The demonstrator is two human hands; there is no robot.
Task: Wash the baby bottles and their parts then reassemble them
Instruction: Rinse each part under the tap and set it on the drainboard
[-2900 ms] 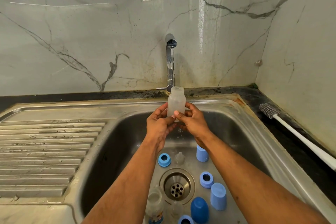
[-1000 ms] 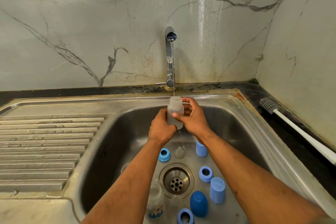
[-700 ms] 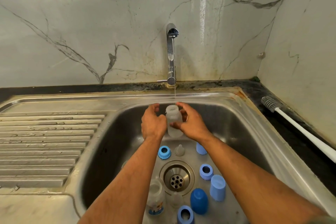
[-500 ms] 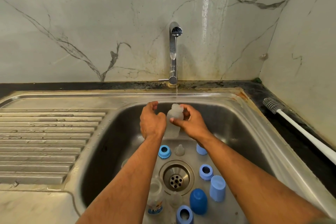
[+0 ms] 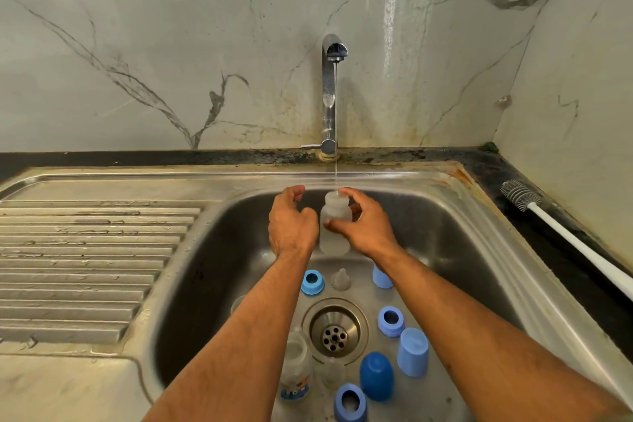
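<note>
A frosted clear baby bottle (image 5: 334,233) stands upright low in the sink basin (image 5: 212,250), its open mouth under a thin stream from the tap (image 5: 330,96). My right hand (image 5: 364,228) grips the bottle from the right, thumb across its front and a finger at the neck. My left hand (image 5: 291,223) lies against its left side with curled fingers. On the basin floor lie blue collar rings (image 5: 312,282), clear teats (image 5: 340,279), light blue caps (image 5: 412,356), a dark blue cap (image 5: 376,375) and a second bottle (image 5: 296,370).
A round drain (image 5: 335,331) sits in the middle of the basin floor. The ribbed steel drainboard (image 5: 85,267) lies to the left. A white-handled bottle brush (image 5: 520,195) rests on the dark counter at the right, by the marble wall.
Both hands have lowered the bottle from just under the tap down into the basin. The left hand's fingers have loosened from a full grip.
</note>
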